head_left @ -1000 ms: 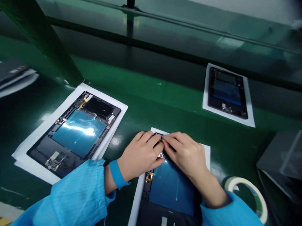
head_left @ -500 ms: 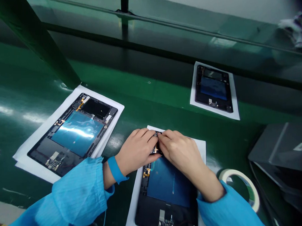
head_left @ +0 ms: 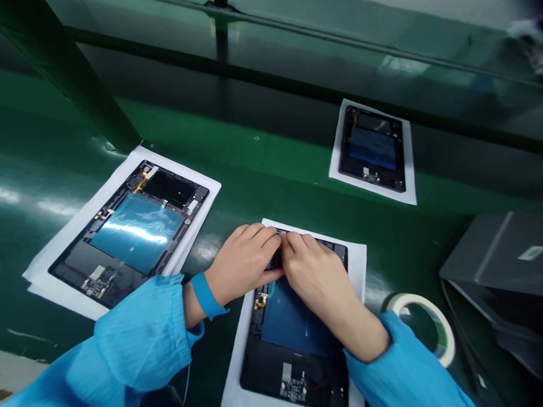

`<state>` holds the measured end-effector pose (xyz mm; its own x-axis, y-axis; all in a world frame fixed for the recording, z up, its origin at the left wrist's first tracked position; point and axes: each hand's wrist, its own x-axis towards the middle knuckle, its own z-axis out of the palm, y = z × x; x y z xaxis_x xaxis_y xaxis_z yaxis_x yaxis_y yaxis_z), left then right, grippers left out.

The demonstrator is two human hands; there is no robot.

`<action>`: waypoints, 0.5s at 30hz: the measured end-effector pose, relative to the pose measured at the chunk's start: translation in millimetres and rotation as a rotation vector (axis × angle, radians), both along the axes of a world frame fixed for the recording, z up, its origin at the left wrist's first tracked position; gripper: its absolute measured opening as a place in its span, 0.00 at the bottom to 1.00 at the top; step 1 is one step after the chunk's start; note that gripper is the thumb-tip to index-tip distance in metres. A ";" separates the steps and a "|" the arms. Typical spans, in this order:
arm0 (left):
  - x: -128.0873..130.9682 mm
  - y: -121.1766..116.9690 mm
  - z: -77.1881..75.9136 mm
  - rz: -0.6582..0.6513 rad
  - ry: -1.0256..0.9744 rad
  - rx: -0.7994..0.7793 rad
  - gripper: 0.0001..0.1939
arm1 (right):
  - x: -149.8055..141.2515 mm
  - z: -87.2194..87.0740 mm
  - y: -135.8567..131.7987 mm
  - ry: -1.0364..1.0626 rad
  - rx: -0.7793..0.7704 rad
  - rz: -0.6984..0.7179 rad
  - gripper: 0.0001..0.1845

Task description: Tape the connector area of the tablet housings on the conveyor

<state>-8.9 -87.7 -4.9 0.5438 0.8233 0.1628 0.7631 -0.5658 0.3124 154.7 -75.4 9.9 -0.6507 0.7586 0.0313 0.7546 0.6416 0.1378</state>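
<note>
An opened tablet (head_left: 296, 352) lies on white paper in front of me, showing a blue-filmed battery (head_left: 290, 319), a gold flex cable and a small circuit board near its lower end. Both hands meet at its top end. My left hand (head_left: 249, 255), with a blue wrist strap (head_left: 207, 295), has its fingers bent and pressed down at the upper left. Touching it, my right hand (head_left: 313, 273) has thumb and fingers pinched together over the same spot. Whatever the fingertips grip is too small and covered to make out.
On the left, another opened tablet (head_left: 140, 233) rests on white sheets. A third tablet (head_left: 372, 148) lies on paper at the back right. A roll of masking tape (head_left: 447, 337) and a dark grey box-like object (head_left: 503, 259) are on the right. A green post (head_left: 68, 80) rises at the left.
My right hand has shifted slightly left and its fingers sit closer to my left hand at the tablet's top end. The view has moved a little; the tablets stay in place.
</note>
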 end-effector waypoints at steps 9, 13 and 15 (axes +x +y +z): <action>-3.5 -11.7 9.8 0.106 -0.274 -0.179 0.25 | 36.9 -3.4 -36.9 0.206 -0.054 0.079 0.19; -21.3 -54.8 37.8 0.312 -0.732 -0.682 0.24 | 73.0 -12.0 -66.7 0.331 -0.010 0.051 0.16; -31.3 -76.8 52.5 0.415 -0.895 -0.990 0.22 | 86.3 -19.9 -74.6 0.372 0.031 0.001 0.16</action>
